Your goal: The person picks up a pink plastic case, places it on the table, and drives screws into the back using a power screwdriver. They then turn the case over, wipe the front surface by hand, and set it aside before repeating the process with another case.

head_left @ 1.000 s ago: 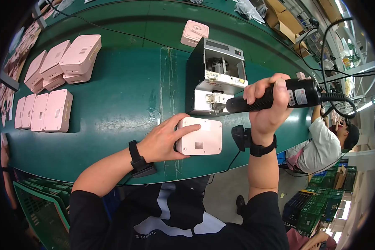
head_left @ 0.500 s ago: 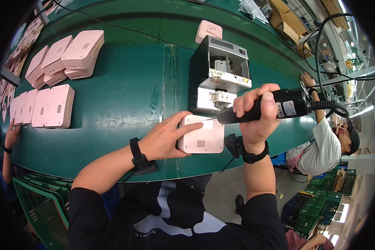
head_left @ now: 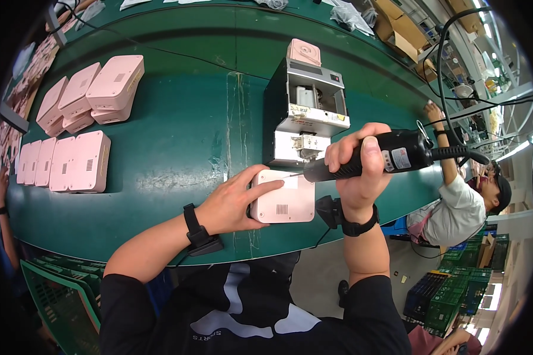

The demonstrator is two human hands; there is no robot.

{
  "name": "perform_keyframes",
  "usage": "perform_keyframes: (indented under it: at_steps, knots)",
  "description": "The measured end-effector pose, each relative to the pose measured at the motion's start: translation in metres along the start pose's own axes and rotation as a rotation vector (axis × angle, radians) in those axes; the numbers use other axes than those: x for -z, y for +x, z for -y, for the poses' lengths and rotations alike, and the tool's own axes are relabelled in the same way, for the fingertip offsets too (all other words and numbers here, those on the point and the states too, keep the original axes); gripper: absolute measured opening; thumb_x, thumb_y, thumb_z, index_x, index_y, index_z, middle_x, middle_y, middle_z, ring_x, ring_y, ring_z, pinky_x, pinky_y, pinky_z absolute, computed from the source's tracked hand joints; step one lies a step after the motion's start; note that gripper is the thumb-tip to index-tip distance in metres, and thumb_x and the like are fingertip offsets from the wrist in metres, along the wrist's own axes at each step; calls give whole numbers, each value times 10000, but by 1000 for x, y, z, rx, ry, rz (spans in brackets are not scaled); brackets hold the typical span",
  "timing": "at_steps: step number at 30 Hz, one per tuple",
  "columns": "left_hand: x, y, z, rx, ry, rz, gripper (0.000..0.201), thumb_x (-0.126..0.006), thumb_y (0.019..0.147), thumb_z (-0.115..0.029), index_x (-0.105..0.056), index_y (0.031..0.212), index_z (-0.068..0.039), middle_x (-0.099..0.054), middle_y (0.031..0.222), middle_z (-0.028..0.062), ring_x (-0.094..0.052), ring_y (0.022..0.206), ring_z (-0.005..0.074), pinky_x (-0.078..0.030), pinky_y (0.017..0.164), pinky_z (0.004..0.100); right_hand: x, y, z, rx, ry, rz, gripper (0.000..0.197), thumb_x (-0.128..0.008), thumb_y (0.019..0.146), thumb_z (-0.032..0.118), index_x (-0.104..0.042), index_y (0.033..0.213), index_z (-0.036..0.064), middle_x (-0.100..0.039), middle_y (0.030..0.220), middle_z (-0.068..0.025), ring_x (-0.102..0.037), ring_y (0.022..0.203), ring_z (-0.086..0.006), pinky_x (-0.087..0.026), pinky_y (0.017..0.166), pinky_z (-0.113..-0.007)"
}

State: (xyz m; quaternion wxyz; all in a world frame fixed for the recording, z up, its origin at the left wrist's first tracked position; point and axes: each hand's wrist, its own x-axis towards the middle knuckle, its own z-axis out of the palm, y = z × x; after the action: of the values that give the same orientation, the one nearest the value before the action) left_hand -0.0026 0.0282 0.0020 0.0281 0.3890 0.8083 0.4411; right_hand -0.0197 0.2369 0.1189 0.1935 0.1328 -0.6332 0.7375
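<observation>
The left hand [head_left: 234,198] grips the case [head_left: 299,204] on the bench [head_left: 172,171], likely to steady it; the right hand [head_left: 361,165] clasps the driver [head_left: 400,155], bit [head_left: 294,175] leftward, apparently to reach the case's upper edge.

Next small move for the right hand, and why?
Probably ease the bit left toward the pink box's upper-left corner: the right hand grips the black driver pointing that way, and the left hand holds the box. Contact can't be told.

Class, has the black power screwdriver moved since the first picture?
Yes: judged against the grey machine, the screwdriver has moved left and lower in the picture.
</observation>
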Motion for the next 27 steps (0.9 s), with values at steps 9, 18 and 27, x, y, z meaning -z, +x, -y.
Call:
perform_keyframes:
  at_steps: [9, 18, 27]
  knots:
    - [-8, 12, -7, -24, 19, 42, 860, -866, 614, -243, -492, 1389, -228, -421, 1356, 156, -541, 1195, 358, -521, 940, 436, 9, 25, 17, 158, -41, -16, 207, -490, 966, 252, -461, 1014, 52, -493, 635, -71, -479, 489, -169, -444, 530, -357]
    - [-14, 17, -6, -35, 11, 20, 871, -869, 608, -250, -490, 1392, -226, -417, 1365, 164, -531, 1214, 366, -510, 959, 436, -4, 8, 22, 17, 64, 53, 222, -496, 962, 271, -450, 1026, 63, -495, 643, -64, -480, 494, -168, -441, 534, -355]
    - [-15, 17, -3, -57, 10, 16, 824, -873, 600, -231, -531, 1347, -173, -414, 1375, 179, -517, 1224, 384, -488, 988, 447, -21, -8, 4, 0, 120, 204, 260, -536, 943, 280, -417, 1050, 74, -502, 677, -72, -467, 513, -163, -439, 538, -345]
